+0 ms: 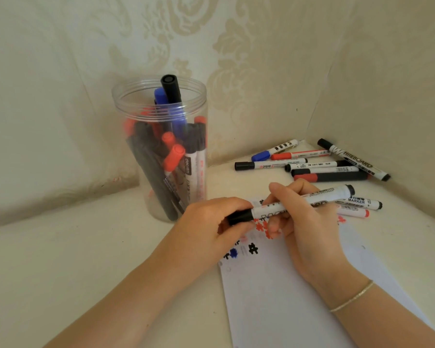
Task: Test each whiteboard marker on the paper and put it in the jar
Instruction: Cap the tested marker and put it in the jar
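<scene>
Holding the marker (294, 203) across both hands, you have it hanging just above the paper (299, 285), over the scribbles near the sheet's far edge. Your left hand (211, 224) is closed round the black cap at the marker's left end, thumb and fingers pinching it. Your right hand (304, 222) is wrapped round the white barrel close beside the cap, with the rest of the barrel sticking out past your knuckles to the right. Whether the cap is seated or partly drawn off I cannot tell; no tip shows.

Judging by its look, this is a light, stiff plastic tube, smooth and a little slippery, so a firm pinch matters more than strength. The cap probably snaps on, so grip the barrel close to the joint, as you are doing, and pull straight along its length, not bending it.

Both forearms come in low from the near edge of the tabletop (73, 259), wrists roughly level, your right wrist over the sheet.

The jar (161, 146) stands upright to the left of the sheet, towards the back, already crowded with markers, some poking above its rim. The loose markers (312, 164) lie in the far right corner, well apart from the jar.
</scene>
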`<state>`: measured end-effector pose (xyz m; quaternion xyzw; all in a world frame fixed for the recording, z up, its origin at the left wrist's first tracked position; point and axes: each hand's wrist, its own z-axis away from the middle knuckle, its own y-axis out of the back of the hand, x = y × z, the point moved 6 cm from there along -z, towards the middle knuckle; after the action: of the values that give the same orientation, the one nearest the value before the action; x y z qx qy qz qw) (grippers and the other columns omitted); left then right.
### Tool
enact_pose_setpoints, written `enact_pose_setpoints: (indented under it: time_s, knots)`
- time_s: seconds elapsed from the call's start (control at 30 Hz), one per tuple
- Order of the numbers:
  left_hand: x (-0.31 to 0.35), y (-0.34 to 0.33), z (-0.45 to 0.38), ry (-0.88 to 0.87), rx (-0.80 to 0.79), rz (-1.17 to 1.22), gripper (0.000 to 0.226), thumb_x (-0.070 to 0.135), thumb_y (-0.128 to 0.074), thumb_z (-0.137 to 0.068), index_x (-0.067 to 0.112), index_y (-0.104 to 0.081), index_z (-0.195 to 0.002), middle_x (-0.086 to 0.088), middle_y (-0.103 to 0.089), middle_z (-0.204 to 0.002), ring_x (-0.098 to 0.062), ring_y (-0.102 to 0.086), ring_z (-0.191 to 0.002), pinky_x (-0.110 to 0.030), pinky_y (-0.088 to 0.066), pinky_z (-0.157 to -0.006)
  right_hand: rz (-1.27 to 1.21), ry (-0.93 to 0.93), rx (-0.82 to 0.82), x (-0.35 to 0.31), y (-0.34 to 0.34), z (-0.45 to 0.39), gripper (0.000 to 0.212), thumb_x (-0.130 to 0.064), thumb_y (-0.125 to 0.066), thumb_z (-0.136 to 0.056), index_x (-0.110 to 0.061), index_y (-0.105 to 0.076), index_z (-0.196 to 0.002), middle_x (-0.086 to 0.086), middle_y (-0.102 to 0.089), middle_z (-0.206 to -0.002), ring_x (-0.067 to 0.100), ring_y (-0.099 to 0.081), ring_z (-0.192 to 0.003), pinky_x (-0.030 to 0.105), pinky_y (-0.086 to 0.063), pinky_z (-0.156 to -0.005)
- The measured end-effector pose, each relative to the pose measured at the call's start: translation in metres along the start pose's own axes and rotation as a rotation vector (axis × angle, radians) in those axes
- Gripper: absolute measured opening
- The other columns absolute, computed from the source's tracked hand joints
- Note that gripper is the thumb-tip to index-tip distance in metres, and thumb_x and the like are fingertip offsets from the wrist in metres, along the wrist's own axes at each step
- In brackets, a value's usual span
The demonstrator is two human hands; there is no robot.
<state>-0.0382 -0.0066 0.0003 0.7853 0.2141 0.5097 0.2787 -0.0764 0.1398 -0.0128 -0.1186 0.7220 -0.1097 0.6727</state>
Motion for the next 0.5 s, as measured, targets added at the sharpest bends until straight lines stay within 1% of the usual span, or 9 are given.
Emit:
enact_pose_setpoints:
  time_s: [0.07,0.1,0.17,0.2,0.23,0.3,0.37,0.43,0.5]
  knots:
    - [0.0,0.0,0.0,-0.022,-0.015,0.016,0.02,0.031,-0.06,-0.091,0.029,-0.066,-0.111,0.009,-0.065,-0.088,-0.013,-0.06,-0.081,-0.031,-0.047,-0.071,0.009,-0.018,-0.064,0.0,-0.004,0.001,0.024,-0.014,-0.069,-0.076,-0.011,-0.057,-0.056,0.013,-0.064,-0.061,0.018,-0.05,-0.034,0.025,-0.04,-0.04]
    - [0.001,-0.001,0.001,-0.029,-0.034,0.023,0.021,0.034,-0.057,-0.093,0.03,-0.064,-0.112,0.009,-0.064,-0.088,-0.013,-0.06,-0.082,-0.032,-0.047,-0.072,-0.008,-0.038,-0.117,0.0,-0.008,0.002,0.019,-0.017,-0.069,-0.073,-0.006,-0.058,-0.062,0.014,-0.064,-0.061,0.018,-0.051,-0.036,0.024,-0.041,-0.04]
    - [0.003,-0.003,0.002,-0.013,-0.078,0.099,0.025,0.038,-0.05,-0.093,0.029,-0.063,-0.113,0.01,-0.064,-0.087,-0.011,-0.061,-0.08,-0.033,-0.048,-0.071,-0.065,-0.072,-0.199,0.0,-0.016,0.004,0.027,-0.02,-0.07,-0.07,0.003,-0.057,-0.073,0.016,-0.064,-0.063,0.019,-0.054,-0.039,0.023,-0.044,-0.041]
    - [0.003,-0.003,0.002,0.012,-0.088,0.153,0.025,0.038,-0.049,-0.092,0.029,-0.063,-0.11,0.01,-0.063,-0.082,-0.01,-0.06,-0.075,-0.035,-0.049,-0.069,-0.096,-0.083,-0.184,0.0,-0.016,0.004,0.031,-0.025,-0.07,-0.071,0.004,-0.058,-0.076,0.015,-0.066,-0.067,0.019,-0.054,-0.041,0.024,-0.045,-0.042]
    - [0.004,-0.002,0.001,0.041,-0.085,0.196,0.023,0.039,-0.049,-0.091,0.029,-0.063,-0.106,0.007,-0.062,-0.077,-0.013,-0.059,-0.069,-0.037,-0.047,-0.066,-0.135,-0.088,-0.118,-0.001,-0.012,0.002,0.034,-0.03,-0.068,-0.074,0.002,-0.06,-0.075,0.014,-0.067,-0.071,0.019,-0.054,-0.041,0.025,-0.045,-0.042]
    - [0.002,0.0,0.0,0.093,-0.056,0.234,0.016,0.037,-0.052,-0.09,0.027,-0.064,-0.093,0.0,-0.058,-0.067,-0.023,-0.054,-0.062,-0.036,-0.042,-0.059,-0.181,-0.053,0.122,-0.002,0.008,-0.005,0.03,-0.032,-0.063,-0.085,-0.005,-0.059,-0.073,0.009,-0.066,-0.069,0.017,-0.049,-0.037,0.023,-0.04,-0.039]
    - [0.001,0.001,0.0,0.12,-0.01,0.226,0.014,0.03,-0.057,-0.092,0.022,-0.065,-0.083,0.004,-0.051,-0.057,-0.012,-0.044,-0.051,-0.023,-0.034,-0.05,-0.025,0.028,0.281,-0.006,0.022,-0.008,0.027,-0.025,-0.059,-0.092,-0.006,-0.055,-0.073,0.003,-0.059,-0.058,0.016,-0.044,-0.032,0.022,-0.031,-0.036]
    - [0.002,0.003,0.001,0.148,0.063,0.218,0.025,0.032,-0.059,-0.091,0.015,-0.065,-0.073,0.007,-0.048,-0.05,-0.005,-0.041,-0.047,-0.015,-0.031,-0.049,0.159,0.089,0.274,-0.007,0.019,-0.008,0.031,-0.02,-0.056,-0.094,-0.002,-0.05,-0.07,0.001,-0.046,-0.049,0.015,-0.04,-0.032,0.019,-0.028,-0.034]
    - [0.001,0.008,0.002,0.184,0.178,0.211,0.045,0.045,-0.055,-0.088,0.01,-0.064,-0.062,0.01,-0.044,-0.042,-0.004,-0.041,-0.043,-0.012,-0.033,-0.051,0.237,0.115,0.215,-0.004,0.01,-0.006,0.035,-0.018,-0.055,-0.094,-0.004,-0.044,-0.064,-0.002,-0.034,-0.047,0.012,-0.034,-0.038,0.018,-0.03,-0.037]
